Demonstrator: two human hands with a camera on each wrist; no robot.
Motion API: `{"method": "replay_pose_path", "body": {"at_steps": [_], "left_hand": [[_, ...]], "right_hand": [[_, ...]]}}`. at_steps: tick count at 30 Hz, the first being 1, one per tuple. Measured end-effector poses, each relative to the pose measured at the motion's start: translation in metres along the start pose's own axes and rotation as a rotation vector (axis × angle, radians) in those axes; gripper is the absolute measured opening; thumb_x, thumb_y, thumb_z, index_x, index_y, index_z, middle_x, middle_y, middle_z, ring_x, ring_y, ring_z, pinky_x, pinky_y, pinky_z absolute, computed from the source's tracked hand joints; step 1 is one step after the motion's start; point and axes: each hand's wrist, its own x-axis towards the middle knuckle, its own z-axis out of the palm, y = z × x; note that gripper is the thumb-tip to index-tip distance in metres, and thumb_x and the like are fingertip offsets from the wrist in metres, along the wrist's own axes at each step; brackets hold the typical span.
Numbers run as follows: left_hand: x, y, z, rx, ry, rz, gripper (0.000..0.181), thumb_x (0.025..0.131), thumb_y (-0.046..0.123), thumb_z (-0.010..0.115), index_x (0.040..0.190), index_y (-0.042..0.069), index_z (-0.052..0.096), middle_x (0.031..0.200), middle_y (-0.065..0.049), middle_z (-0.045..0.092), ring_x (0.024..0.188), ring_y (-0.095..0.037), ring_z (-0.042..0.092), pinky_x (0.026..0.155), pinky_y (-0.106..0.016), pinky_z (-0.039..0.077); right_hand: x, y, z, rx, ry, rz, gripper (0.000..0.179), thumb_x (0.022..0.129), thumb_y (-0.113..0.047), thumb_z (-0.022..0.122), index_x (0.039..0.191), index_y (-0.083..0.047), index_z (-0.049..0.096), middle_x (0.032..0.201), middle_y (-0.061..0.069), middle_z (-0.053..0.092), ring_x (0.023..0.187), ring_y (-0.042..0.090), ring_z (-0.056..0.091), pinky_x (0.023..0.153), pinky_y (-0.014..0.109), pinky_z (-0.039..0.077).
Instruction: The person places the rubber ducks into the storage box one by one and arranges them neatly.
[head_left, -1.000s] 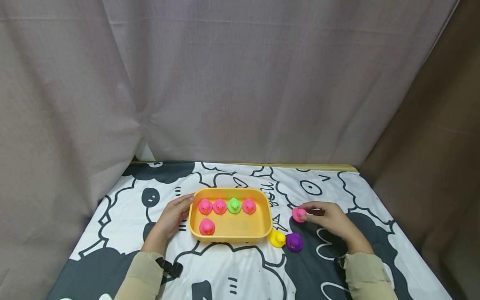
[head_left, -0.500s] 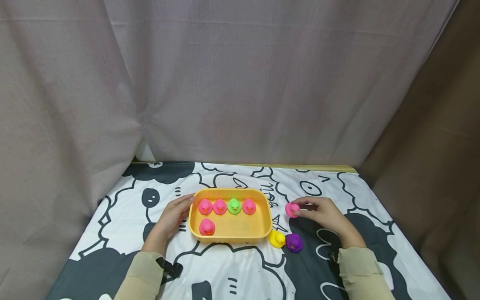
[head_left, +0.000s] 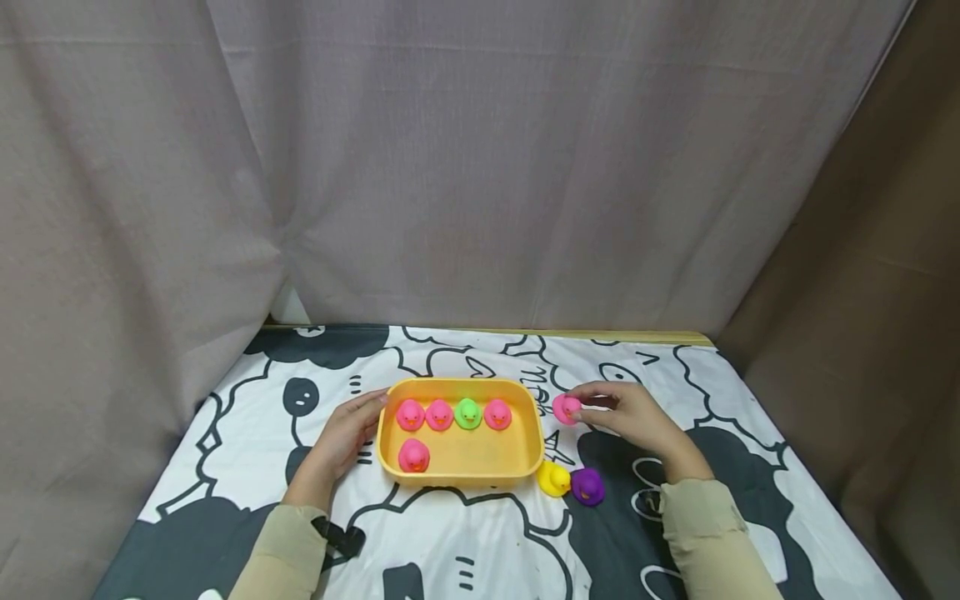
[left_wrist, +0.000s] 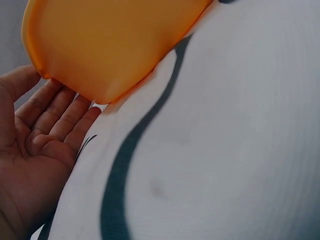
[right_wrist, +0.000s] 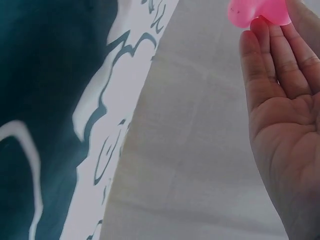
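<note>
so, nearest me, the yellow duck (head_left: 554,479) and purple duck (head_left: 588,487) sit by the tray (head_left: 480,460); a low sweep could knock them. i see the left hand (head_left: 345,433) touching the tray's left end, fingers fairly straight; pressing hard might shift it. farther, the right hand (head_left: 637,417) pinches one pink duck (head_left: 565,409) near the right end; a slack hold could drop it.

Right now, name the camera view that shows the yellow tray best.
The head view: nearly all of the yellow tray shows, rim and inside. The left wrist view shows only a cropped part, against the left hand; the right wrist view shows none of it.
</note>
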Motion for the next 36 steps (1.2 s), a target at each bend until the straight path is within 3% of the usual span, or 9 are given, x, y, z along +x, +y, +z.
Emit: {"method": "replay_pose_path", "body": {"at_steps": [6, 15, 19, 23, 26, 36], "left_hand": [[0.0, -0.001, -0.001, 0.008, 0.005, -0.002, 0.052, 0.094, 0.042, 0.069, 0.136, 0.012, 0.063, 0.139, -0.005, 0.06, 0.129, -0.02, 0.057, 0.104, -0.031, 0.048], [0.001, -0.002, -0.001, -0.003, -0.011, 0.025, 0.05, 0.096, 0.037, 0.066, 0.138, 0.008, 0.061, 0.141, -0.007, 0.06, 0.131, -0.022, 0.056, 0.106, -0.033, 0.047], [0.001, -0.002, 0.0, 0.002, -0.012, 0.02, 0.05, 0.097, 0.038, 0.066, 0.138, 0.01, 0.061, 0.141, -0.006, 0.059, 0.13, -0.021, 0.056, 0.105, -0.032, 0.047], [0.001, -0.001, 0.0, 0.018, -0.006, 0.006, 0.051, 0.095, 0.042, 0.067, 0.137, 0.012, 0.062, 0.141, -0.004, 0.059, 0.13, -0.02, 0.056, 0.105, -0.032, 0.048], [0.002, -0.001, 0.0, 0.028, -0.003, 0.003, 0.053, 0.095, 0.044, 0.067, 0.137, 0.013, 0.062, 0.141, -0.004, 0.059, 0.13, -0.02, 0.056, 0.105, -0.032, 0.047], [0.002, -0.001, -0.001, 0.037, 0.0, -0.005, 0.054, 0.094, 0.047, 0.068, 0.137, 0.014, 0.063, 0.141, -0.003, 0.059, 0.13, -0.02, 0.056, 0.106, -0.032, 0.047]], "right_hand": [[0.008, -0.014, 0.002, 0.036, -0.009, -0.01, 0.037, 0.081, -0.04, 0.084, 0.113, -0.024, 0.076, 0.113, -0.005, 0.072, 0.111, 0.025, 0.067, 0.092, 0.045, 0.057], [0.021, -0.031, 0.016, 0.081, -0.063, -0.099, 0.035, 0.082, -0.036, 0.084, 0.113, -0.023, 0.076, 0.109, -0.006, 0.073, 0.107, 0.027, 0.067, 0.097, 0.051, 0.054], [0.026, -0.037, 0.027, 0.089, -0.123, -0.157, 0.031, 0.084, -0.031, 0.083, 0.112, -0.023, 0.077, 0.107, -0.007, 0.073, 0.104, 0.023, 0.066, 0.095, 0.045, 0.056], [0.03, -0.046, 0.04, 0.082, -0.199, -0.213, 0.028, 0.085, -0.03, 0.082, 0.111, -0.023, 0.077, 0.108, -0.009, 0.073, 0.103, 0.019, 0.066, 0.094, 0.047, 0.056], [0.031, -0.054, 0.051, 0.073, -0.251, -0.246, 0.028, 0.085, -0.031, 0.082, 0.111, -0.022, 0.077, 0.108, -0.01, 0.072, 0.103, 0.024, 0.066, 0.094, 0.05, 0.055], [0.035, -0.072, 0.096, 0.084, -0.423, -0.22, 0.024, 0.089, -0.03, 0.079, 0.112, -0.026, 0.076, 0.106, -0.018, 0.07, 0.103, 0.005, 0.065, 0.095, 0.034, 0.055]]}}
